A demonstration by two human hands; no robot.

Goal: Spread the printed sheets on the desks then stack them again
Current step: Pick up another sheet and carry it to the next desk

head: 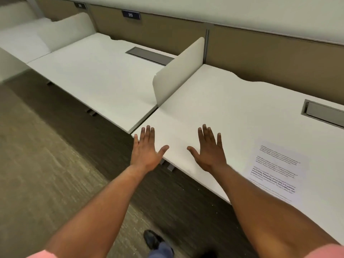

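Observation:
Printed sheets (275,170) with black text lie flat near the front edge of the right white desk (232,108); how many sheets lie there I cannot tell. My left hand (146,149) is stretched out palm down with fingers spread, over the front left corner of that desk, and holds nothing. My right hand (209,148) is also spread flat, palm down, over the same desk, to the left of the sheets and apart from them. Whether the palms touch the desktop is unclear.
A white divider panel (178,71) stands between the right desk and the left desk (96,75). Each desk has a grey cable hatch (150,55) (323,113) at the back. Tan partition wall (260,49) behind. Carpet floor (46,164) and my shoe (151,239) below.

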